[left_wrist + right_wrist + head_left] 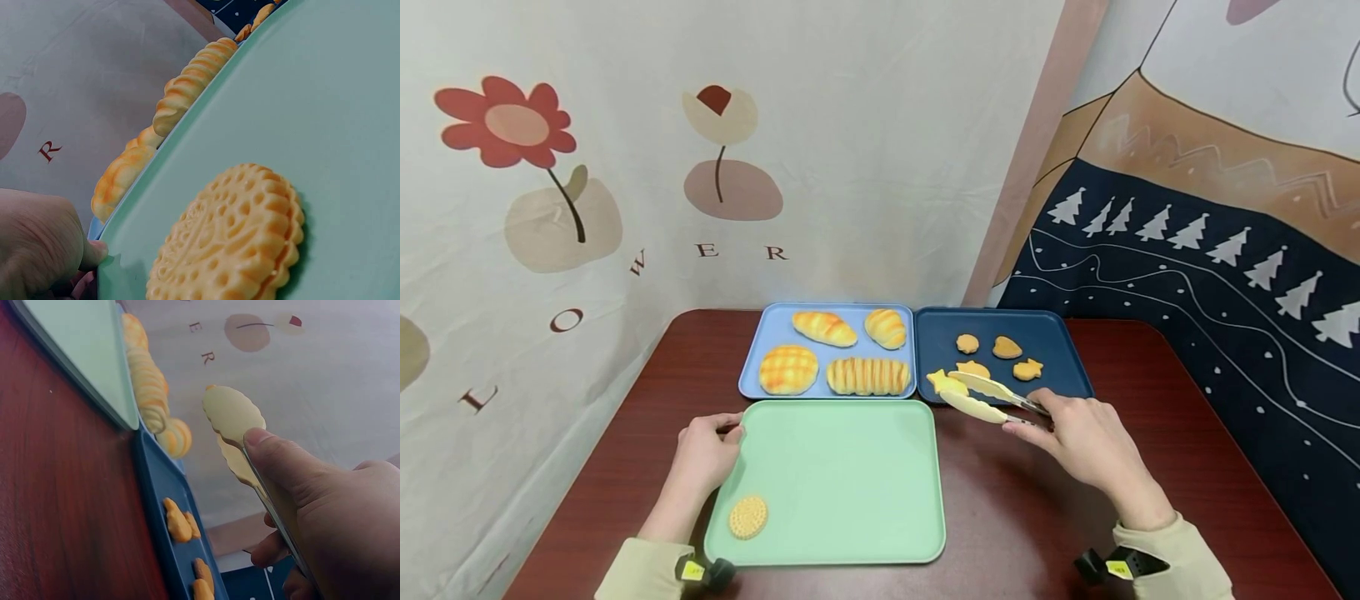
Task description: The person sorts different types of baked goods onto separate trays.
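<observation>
At the upper left corner of the light green tray [842, 483], my left hand [706, 446] pinches the rim between thumb and fingers. A round yellow biscuit [748, 517] lies in that tray's lower left part and looms large in the left wrist view. My right hand [1086, 437] holds a pair of tongs [977, 407] with cream tips, thumb on one arm and fingers on the other. At the tips is a yellow star-shaped biscuit [945, 382], over the dark blue tray's [1052, 333] front left part. The tips mostly hide it in the right wrist view.
Several small biscuits, among them a heart-shaped biscuit [1007, 347] and a fish-shaped biscuit [1027, 369], lie in the dark blue tray. Beside it, a light blue tray [775, 321] bears several breads, including a ridged loaf [868, 377]. A printed cloth [880, 167] hangs behind the table.
</observation>
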